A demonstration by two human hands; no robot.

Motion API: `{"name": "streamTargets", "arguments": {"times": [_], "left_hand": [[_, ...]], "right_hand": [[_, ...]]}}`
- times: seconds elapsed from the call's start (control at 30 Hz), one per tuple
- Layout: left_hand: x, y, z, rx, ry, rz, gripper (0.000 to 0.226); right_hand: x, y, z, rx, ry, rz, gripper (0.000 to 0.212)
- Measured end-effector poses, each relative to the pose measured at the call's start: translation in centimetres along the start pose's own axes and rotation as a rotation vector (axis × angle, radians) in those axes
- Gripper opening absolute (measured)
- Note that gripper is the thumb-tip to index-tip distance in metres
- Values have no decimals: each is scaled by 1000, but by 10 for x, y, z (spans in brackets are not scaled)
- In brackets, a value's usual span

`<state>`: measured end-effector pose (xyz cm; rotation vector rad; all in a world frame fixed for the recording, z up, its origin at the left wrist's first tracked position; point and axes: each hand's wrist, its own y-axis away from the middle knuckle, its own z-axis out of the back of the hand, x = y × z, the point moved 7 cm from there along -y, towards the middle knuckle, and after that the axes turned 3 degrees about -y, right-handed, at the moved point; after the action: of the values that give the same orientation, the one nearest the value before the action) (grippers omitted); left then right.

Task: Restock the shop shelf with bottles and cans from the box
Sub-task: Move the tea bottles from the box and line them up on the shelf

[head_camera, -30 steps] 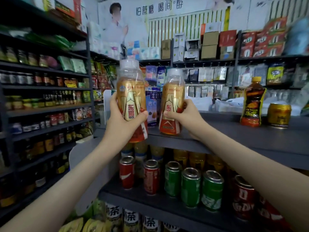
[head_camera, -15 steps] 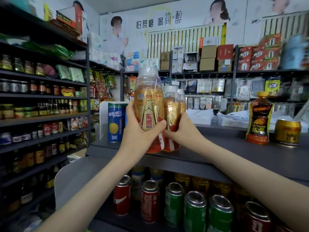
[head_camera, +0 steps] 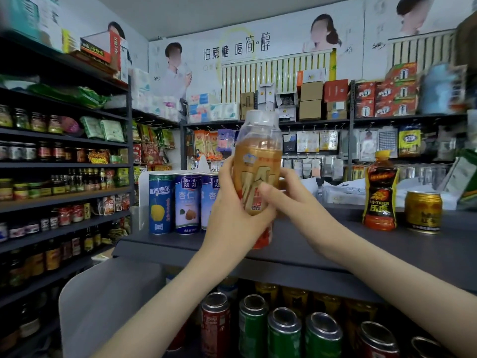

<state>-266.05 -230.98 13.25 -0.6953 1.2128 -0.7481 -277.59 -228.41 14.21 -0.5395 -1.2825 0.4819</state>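
My left hand (head_camera: 232, 215) grips an orange drink bottle (head_camera: 258, 161) with a clear cap, upright, its base low over the dark top shelf (head_camera: 322, 244). My right hand (head_camera: 296, 202) is curled round a second orange bottle of the same kind. That bottle is almost wholly hidden behind the first one, with only a sliver (head_camera: 281, 182) showing above the fingers. The right thumb touches the front bottle. The two bottles are pressed close together, just right of a row of tall blue cans (head_camera: 187, 202).
A dark Hi-Tiger bottle (head_camera: 380, 192) and a gold can (head_camera: 423, 211) stand to the right on the same shelf. Red and green cans (head_camera: 284, 332) fill the shelf below. Racks of jars (head_camera: 51, 156) line the left wall.
Both hands have come together, so the right-hand bottle has slid behind the left-hand one. The view has tilted up and the blue cans on the left have come into sight.
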Motion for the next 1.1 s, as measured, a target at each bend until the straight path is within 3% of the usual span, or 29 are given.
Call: {"name": "streamTargets", "arguments": {"times": [0.1,0.23,0.33,0.4,0.63,0.77,0.87,0.97,1.1], "left_hand": [[-7,-6,-19,61,-59,-23,96],[-10,-13,-30,164,-203,-96,105],[-8,-18,-13,60,-399,-234,98],[12,-22,-2,9,-465,-202,93],[66,-26,-16,220,-511,-159,93],[69,-33,-21,236,-561,-284,97],[66,-36,-25,230,-663,-446,87],[69,-38,-27,209,-693,-578,75],[72,-39,-31,242,-625,-566,72]], "right_hand": [[-1,-5,17,-58,155,-36,66],[-16,-18,47,-84,168,-121,51],[-37,-31,66,-101,165,-195,41],[-56,-42,81,-120,231,-247,39],[-109,-72,111,-193,456,-336,82],[-111,-91,101,-158,649,-197,107],[-118,-99,91,-135,800,-130,125],[-132,-98,85,-52,870,-115,128],[-142,-103,86,-5,898,-139,120]]}}
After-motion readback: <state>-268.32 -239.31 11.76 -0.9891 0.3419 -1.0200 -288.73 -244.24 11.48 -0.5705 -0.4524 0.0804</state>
